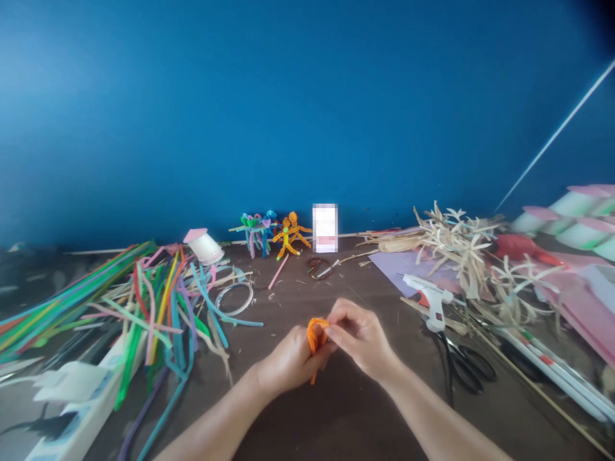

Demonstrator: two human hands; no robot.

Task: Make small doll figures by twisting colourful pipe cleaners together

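An orange pipe cleaner (314,330), bent into a loop, is between my two hands above the dark tabletop (307,416). My left hand (293,358) wraps its fingers round the lower part, and a short orange end pokes out underneath. With thumb and fingertips, my right hand (358,333) pinches the loop on its right side. Beyond them, against the wall, stand small pipe cleaner figures, an orange and yellow one (287,238) and a blue, green and purple group (259,232). A pink stick (278,272) lies in front of the figures.
At left, many coloured pipe cleaners (163,307) lie over a white power strip (96,410), near a tape ring (235,299) and a paper cup (204,246). At right are a glue gun (432,301), black-handled scissors (468,368), dried-leaf flowers (461,250) and pink paper (586,314).
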